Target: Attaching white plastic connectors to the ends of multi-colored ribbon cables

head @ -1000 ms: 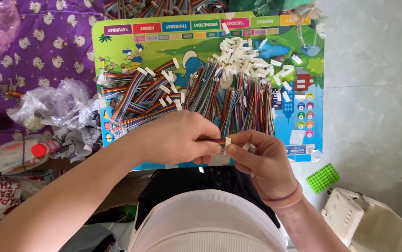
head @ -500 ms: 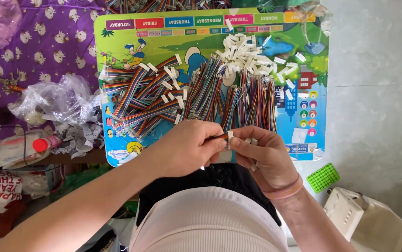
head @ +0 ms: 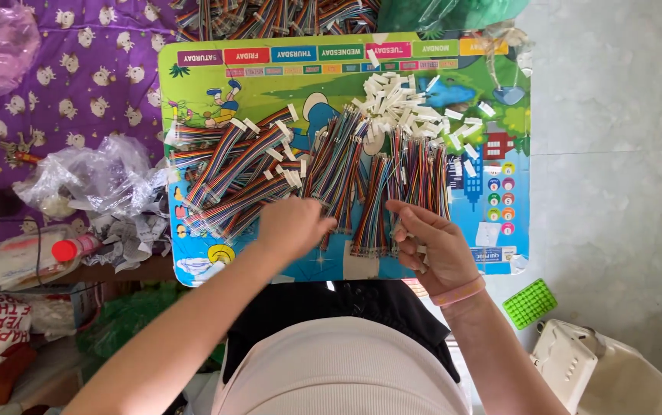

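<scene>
While clear plastic bags [head: 93, 180] lie off to the left, we see the left hand [head: 294, 223] curled onto the rainbow wire bundles [head: 269, 180] spread across the colourful tray [head: 500, 123]; the right hand [head: 431, 242] cups white connectors [head: 421, 250].

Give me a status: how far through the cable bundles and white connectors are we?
Done, apparently: ribbon cables with white ends fanned at the board's left. In hand: left hand on the middle cable bunch; right hand at the bare cable bunch, small white pieces by its fingers. Left: the loose white connectors and more cables past the colourful board.
</scene>
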